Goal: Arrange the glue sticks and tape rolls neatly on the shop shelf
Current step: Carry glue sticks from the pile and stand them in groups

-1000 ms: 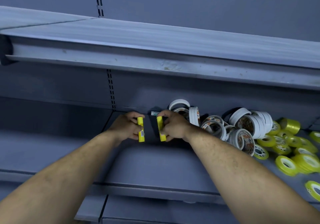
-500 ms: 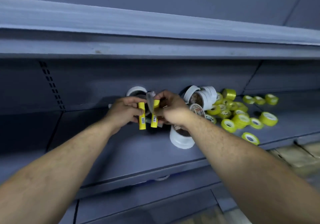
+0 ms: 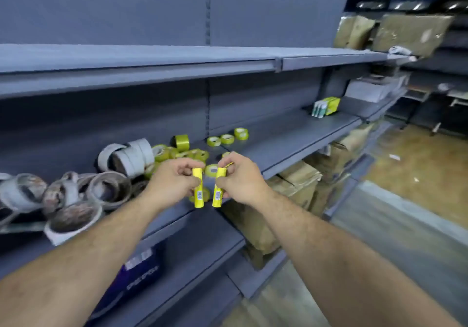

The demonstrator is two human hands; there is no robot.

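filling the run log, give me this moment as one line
left hand: grips left glue stick | right hand: grips right glue stick | tape rolls: jumbled on shelf | status: sticks not yet shelved

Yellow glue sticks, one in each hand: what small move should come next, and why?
Probably carry both rightward and stand them side by side on the bare stretch of grey metal shelf. The left hand grips one yellow glue stick and the right hand a second yellow glue stick, both upright, over a jumble of yellow tape rolls that leaves no tidy spot.
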